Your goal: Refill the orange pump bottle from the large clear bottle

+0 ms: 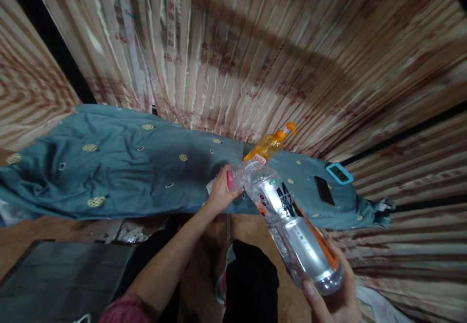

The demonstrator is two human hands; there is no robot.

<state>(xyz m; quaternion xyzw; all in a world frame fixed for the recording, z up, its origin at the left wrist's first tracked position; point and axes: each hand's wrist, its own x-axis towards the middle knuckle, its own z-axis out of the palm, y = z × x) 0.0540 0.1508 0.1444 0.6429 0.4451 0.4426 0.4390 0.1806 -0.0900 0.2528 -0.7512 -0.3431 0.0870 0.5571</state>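
Head view: right hand [333,294] grasps base of clear bottle [292,216], tilted for steadiness; left hand [221,191] fingers clenched at its neck. Orange bottle [268,145], phone [324,190] lie behind on blue cloth [120,167].

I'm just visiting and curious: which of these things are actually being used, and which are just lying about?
In use:
clear bottle, base in right hand
its cap end, gripped by left hand

Lying about:
orange bottle
black phone
blue-edged device
teal cloth

Open cloth [120,167] left, orange bottle [268,146], probably phones [324,190] crowding right.
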